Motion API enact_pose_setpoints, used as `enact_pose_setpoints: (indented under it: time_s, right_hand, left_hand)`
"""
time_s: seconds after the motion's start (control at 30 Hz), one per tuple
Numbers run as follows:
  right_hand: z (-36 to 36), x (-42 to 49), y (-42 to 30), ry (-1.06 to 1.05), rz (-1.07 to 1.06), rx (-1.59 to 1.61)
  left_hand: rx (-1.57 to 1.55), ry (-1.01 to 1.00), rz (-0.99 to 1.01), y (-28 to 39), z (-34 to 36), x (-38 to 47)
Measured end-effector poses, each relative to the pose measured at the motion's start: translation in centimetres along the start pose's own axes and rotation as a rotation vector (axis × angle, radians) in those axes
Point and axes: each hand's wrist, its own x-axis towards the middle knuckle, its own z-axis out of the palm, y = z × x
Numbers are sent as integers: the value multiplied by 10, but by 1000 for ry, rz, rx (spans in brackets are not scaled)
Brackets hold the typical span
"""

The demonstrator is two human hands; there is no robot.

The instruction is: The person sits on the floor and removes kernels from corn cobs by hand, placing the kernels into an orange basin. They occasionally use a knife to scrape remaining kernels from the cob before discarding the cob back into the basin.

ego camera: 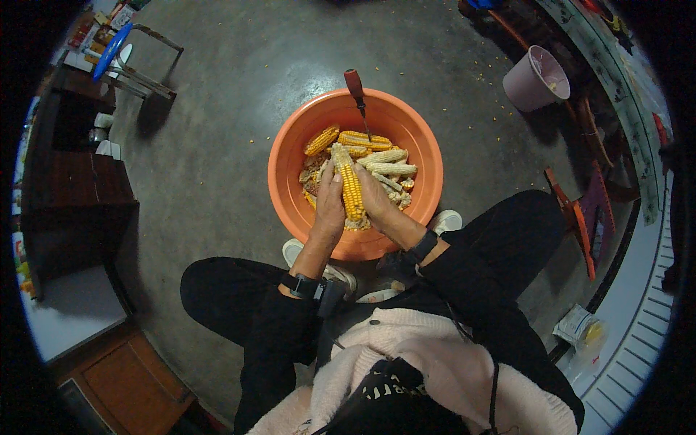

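My left hand and my right hand hold a corn cob between them, over an orange plastic basin. Yellow kernels cover its near part, while the far end is bare. A screwdriver with a red and black handle stands tilted in the basin, its tip by a partly stripped cob. Another yellow cob lies at the basin's far left. Several bare cobs lie on the right side. Loose material under my hands is partly hidden.
A pink bucket stands at the upper right, near an orange and purple folded object. A metal-legged stool with a blue seat is at the upper left, above dark wooden furniture. Kernels lie scattered on the concrete floor.
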Motion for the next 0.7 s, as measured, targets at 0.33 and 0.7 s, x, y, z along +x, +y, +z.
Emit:
enact_pose_setpoints:
  time_s: [0.33, 0.7]
  right_hand:
    - [1, -7, -9, -179, -22, -44]
    - [-4, 2, -2, -163, -227, -93]
  left_hand:
    - [-11, 68, 16, 10, 0, 1]
    - [-78, 15, 63, 0, 2, 1]
